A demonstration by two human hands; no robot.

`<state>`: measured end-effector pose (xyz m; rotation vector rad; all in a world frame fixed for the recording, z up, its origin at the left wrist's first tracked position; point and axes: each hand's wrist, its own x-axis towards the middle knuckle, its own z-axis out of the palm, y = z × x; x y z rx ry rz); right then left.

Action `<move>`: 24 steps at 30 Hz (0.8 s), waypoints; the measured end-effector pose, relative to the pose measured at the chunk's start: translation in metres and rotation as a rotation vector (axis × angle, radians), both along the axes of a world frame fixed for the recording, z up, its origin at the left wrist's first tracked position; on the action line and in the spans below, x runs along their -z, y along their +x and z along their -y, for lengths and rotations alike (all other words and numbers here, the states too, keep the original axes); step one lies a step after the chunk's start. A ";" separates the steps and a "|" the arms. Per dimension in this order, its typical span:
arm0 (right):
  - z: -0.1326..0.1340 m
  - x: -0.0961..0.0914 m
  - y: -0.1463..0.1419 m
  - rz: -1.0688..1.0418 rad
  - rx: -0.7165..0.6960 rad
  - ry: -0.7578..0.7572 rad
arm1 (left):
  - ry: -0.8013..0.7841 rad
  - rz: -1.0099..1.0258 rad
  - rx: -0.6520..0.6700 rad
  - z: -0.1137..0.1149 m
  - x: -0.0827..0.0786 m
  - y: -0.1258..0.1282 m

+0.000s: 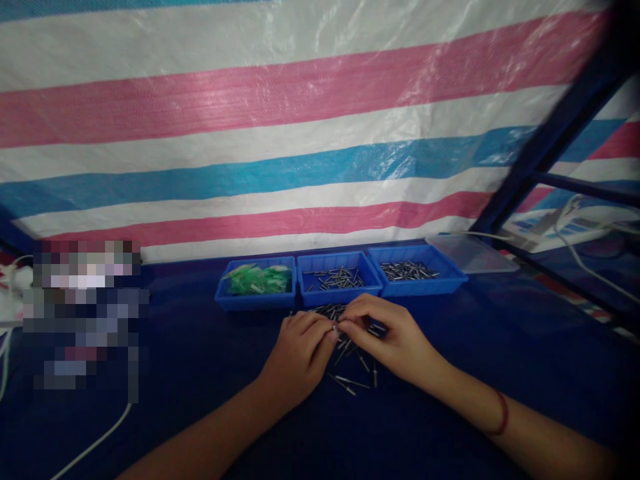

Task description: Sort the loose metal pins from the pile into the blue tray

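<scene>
L hand (pixel 304 350) & R hand (pixel 395 340): pinch on sm. pale pc. (pixel 336 328) by metal pins (pixel 375 375)

Loose pins (pixel 375 377), lower centre: shiny metal
Trays (pixel 425 287), centre: smooth plastic
Striped sheet (pixel 300 97), top: glossy woven plastic

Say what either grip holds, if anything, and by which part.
The left grip and right grip meet at a small pale piece, partly hidden. Which grip holds it, and by which part, cannot be told.
</scene>
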<state>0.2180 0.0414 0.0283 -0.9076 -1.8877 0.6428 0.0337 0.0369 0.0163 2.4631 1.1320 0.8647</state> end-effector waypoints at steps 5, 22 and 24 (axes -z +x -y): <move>0.000 0.000 -0.001 -0.002 0.007 0.005 | -0.017 0.014 -0.034 -0.002 0.001 0.000; 0.000 -0.001 0.002 0.012 0.034 -0.038 | -0.060 0.309 -0.117 -0.002 -0.002 -0.002; 0.000 -0.001 0.001 0.030 0.019 -0.047 | -0.060 0.328 -0.114 -0.002 -0.003 -0.002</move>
